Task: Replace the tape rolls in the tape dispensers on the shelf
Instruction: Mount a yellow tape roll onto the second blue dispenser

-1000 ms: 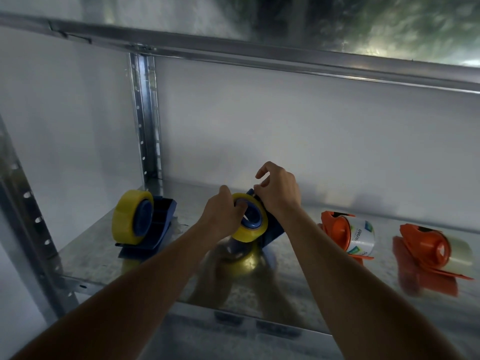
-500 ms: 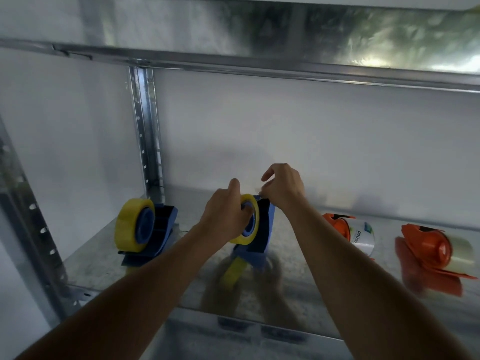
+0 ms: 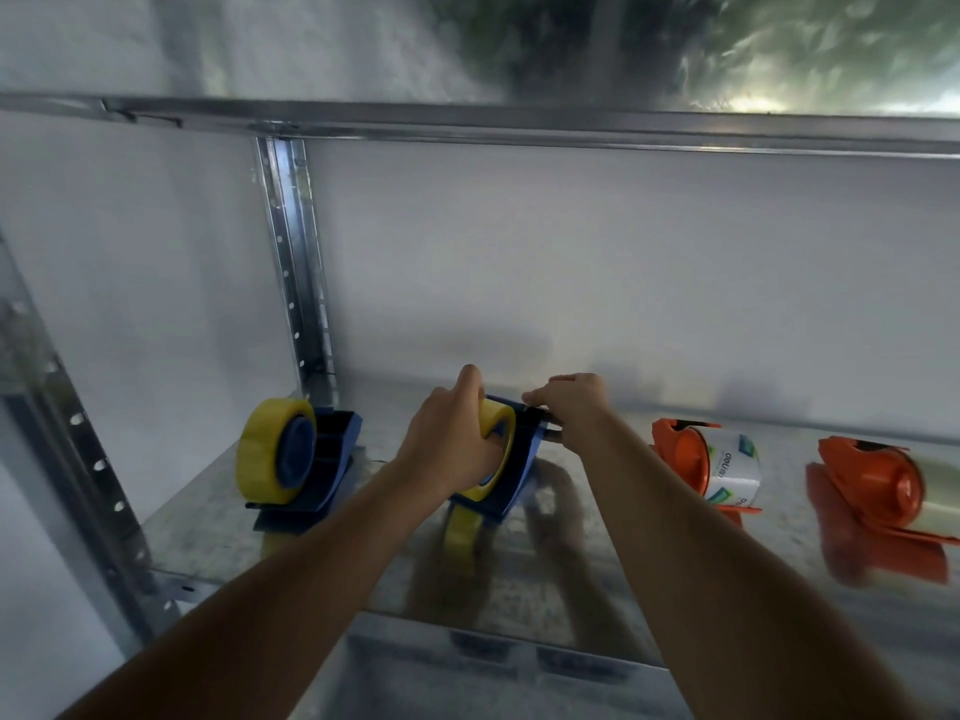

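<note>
A blue tape dispenser [image 3: 521, 470] stands upright in the middle of the metal shelf [image 3: 597, 579]. On its hub sits a yellow tape roll [image 3: 500, 423], and my left hand [image 3: 452, 439] grips that roll from the left. My right hand [image 3: 569, 407] pinches the dispenser's dark top end. A second blue dispenser [image 3: 327, 459] with a yellow roll [image 3: 262, 449] stands to the left. Two orange dispensers lie to the right, one [image 3: 680, 449] with a printed white roll [image 3: 732, 470], the other [image 3: 872, 475] with a clear roll [image 3: 937, 485].
A perforated steel upright [image 3: 296, 267] stands at the back left corner, and another [image 3: 78, 459] at the front left. The upper shelf's rail [image 3: 519, 127] runs overhead. A white wall closes the back.
The middle dispenser has settled upright onto the shelf. My left hand has closed further round the yellow roll, and my right hand has dropped onto the dispenser's top end.
</note>
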